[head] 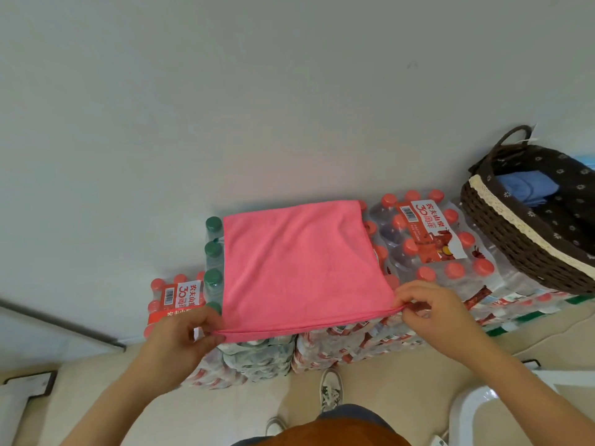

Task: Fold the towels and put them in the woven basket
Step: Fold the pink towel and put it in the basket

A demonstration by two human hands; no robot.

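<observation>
A pink towel [299,265], folded once, lies flat on top of stacked packs of bottled water. My left hand [183,339] pinches its near left corner. At the near right corner, my right hand [431,307] pinches the doubled edge. The dark woven basket [502,233] with a cream trim and flowered lining sits on the packs at the right, apart from both hands. A folded blue towel [528,186] lies inside it.
Shrink-wrapped water packs with red caps [428,239] lie between the towel and the basket; green-capped bottles [213,252] line the towel's left edge. A white wall rises behind. My shoe [331,389] stands on the beige floor below, and a white object is at the lower right.
</observation>
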